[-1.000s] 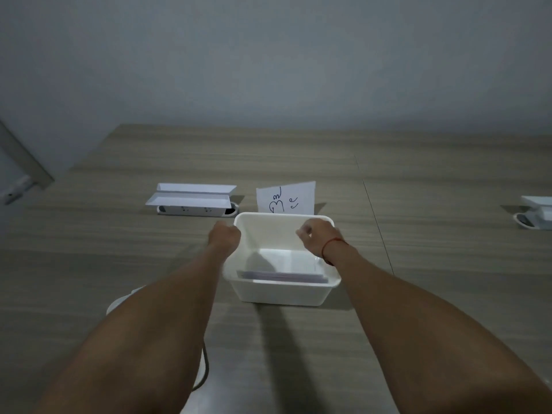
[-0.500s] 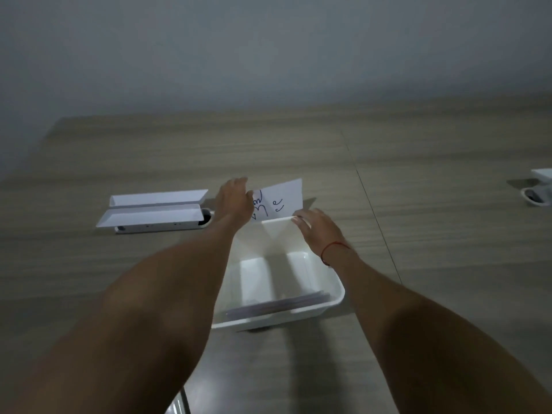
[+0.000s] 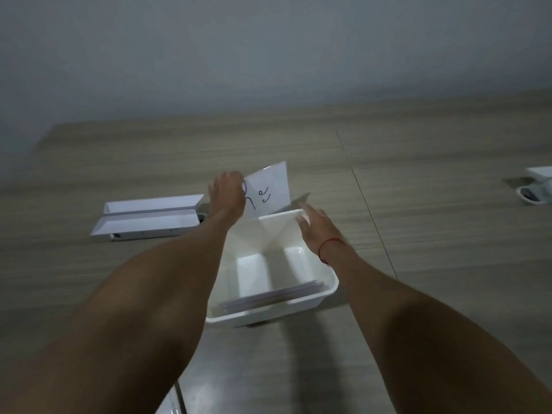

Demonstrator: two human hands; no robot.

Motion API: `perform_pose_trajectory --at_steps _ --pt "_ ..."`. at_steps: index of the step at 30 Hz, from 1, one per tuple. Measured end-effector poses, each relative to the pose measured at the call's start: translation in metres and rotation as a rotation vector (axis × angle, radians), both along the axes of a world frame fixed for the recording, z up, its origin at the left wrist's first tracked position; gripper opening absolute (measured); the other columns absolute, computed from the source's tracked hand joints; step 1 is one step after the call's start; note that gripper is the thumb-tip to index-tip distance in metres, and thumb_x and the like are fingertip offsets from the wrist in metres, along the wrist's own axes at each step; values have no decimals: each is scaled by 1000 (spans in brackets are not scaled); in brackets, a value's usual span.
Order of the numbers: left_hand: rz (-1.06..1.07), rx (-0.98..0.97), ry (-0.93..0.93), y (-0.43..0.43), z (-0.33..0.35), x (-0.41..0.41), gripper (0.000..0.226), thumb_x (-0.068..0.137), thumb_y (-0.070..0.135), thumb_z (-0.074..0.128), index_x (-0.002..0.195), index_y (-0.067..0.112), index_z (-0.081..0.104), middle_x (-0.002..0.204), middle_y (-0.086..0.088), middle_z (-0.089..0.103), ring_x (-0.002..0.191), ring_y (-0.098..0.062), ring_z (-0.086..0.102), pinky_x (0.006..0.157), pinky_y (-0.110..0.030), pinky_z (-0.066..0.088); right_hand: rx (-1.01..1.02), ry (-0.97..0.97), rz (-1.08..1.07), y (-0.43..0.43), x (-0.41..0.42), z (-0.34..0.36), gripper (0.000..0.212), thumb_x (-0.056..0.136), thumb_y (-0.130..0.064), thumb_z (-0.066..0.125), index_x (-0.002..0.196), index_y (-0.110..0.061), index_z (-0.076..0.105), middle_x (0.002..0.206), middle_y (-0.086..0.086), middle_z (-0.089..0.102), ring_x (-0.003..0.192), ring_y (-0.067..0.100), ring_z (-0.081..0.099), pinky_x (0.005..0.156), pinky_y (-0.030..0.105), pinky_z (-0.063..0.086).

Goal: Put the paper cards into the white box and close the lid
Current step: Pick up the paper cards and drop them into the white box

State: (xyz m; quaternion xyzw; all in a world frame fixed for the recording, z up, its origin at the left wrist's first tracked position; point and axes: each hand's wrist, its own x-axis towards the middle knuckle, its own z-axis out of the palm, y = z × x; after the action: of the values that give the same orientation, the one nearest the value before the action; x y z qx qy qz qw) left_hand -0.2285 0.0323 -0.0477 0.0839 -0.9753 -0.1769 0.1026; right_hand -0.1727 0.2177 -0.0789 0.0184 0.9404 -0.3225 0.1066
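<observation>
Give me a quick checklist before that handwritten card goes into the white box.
1. Left hand grips the paper card: ok, fingers closed on its left edge.
2. White box open, no lid on it: ok.
3. Right hand steadies the box: ok, resting at the far right rim.
4. Room inside the box: ok, cards lie only along the near wall.
5. Card clear of the far rim: cannot tell, the rim hides its lower edge.

One white box [image 3: 301, 303], one upright scribbled card [image 3: 270, 191], two hands, two white desk sockets, one table [image 3: 433, 204].
</observation>
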Motion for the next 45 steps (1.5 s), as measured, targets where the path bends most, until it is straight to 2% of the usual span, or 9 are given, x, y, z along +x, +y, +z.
perform_pose_trajectory --at_steps 5,15,22,26,34,36,38,40,45 --pt "43 -15 137 -15 43 32 38 81 -10 38 107 9 59 114 -17 60 112 -35 49 93 -40 35 6 -103 -114 12 29 12 41 99 -36 30 129 -10 39 128 21 56 115 38 55 97 47 45" --pt "-71 51 311 -8 68 124 30 101 10 25 108 8 54 109 -15 55 104 -28 44 85 -35 25 202 -172 -79 13 81 34 39 99 -7 41 137 0 42 142 18 47 131 32 48 105 36 41" --pt "-114 -33 244 9 10 165 30 101 15 25 99 11 55 100 -11 58 98 -29 48 88 -37 28 194 -132 -156 18 101 33 38 95 -6 44 132 1 49 139 21 50 128 36 50 103 38 42" --pt "-161 -66 169 17 -11 180 42 96 26 14 92 12 54 92 -8 57 93 -30 49 83 -35 24 181 -116 -186 19 104 32 38 95 -5 43 131 0 50 139 20 50 128 35 50 103 36 42" --pt "-248 -71 -274 20 -35 202 35 100 25 29 99 5 57 109 -15 61 107 -35 51 92 -44 37 157 -80 -237 17 102 32 39 91 -2 46 130 -4 54 135 18 55 124 35 55 99 36 46" --pt "-191 -77 -228 17 -32 201 37 99 27 33 97 4 63 108 -17 63 106 -35 54 91 -43 39 161 -76 -254 16 100 31 38 91 -1 46 127 -4 56 133 18 57 122 34 57 97 34 48" --pt "-75 -85 -77 12 -27 195 32 97 24 39 105 7 64 113 -14 61 108 -32 52 92 -41 38 162 -70 -276 16 96 29 37 91 -1 44 126 -4 58 131 17 59 121 34 58 95 34 48" --pt "75 -40 -5 4 -25 188 30 94 18 44 119 10 58 124 -12 56 117 -30 49 98 -40 37 159 -64 -302 16 91 27 38 92 -1 43 126 -4 59 130 17 60 120 34 58 94 34 49" --pt "300 418 -237 -4 -30 166 42 88 -2 44 130 0 43 133 -20 49 121 -38 50 97 -45 43 152 -55 -333 16 72 25 37 93 -2 41 126 -5 58 130 17 60 120 34 58 95 36 48"
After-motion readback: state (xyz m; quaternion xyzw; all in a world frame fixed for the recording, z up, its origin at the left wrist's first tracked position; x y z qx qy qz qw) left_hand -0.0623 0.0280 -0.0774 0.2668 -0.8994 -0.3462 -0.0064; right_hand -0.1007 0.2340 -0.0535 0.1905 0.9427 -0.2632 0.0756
